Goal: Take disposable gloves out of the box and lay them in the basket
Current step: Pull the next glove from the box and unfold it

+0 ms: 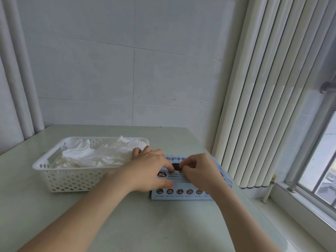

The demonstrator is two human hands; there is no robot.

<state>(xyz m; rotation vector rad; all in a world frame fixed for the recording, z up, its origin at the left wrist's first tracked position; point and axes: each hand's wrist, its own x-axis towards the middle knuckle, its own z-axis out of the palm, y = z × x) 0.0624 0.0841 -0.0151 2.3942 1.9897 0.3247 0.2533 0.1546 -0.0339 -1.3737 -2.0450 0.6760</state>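
Note:
A light blue glove box (pixel 183 193) marked XL lies flat on the table, right of centre. My left hand (pixel 151 170) rests on its top, fingers pressing down beside the dark opening (pixel 175 167) and thumb along the front. My right hand (pixel 200 171) sits on the box's right half, its fingertips curled in at the opening. What they pinch is hidden, and no glove shows at the opening. The white perforated basket (pixel 72 179) stands just left of the box and holds a loose heap of white gloves (pixel 96 155).
The pale green table (pixel 145 224) runs to a tiled wall behind. Vertical blinds (pixel 263 106) hang at the right beside a window and its sill (pixel 291 206). White pipes (pixel 20 88) run down the left corner.

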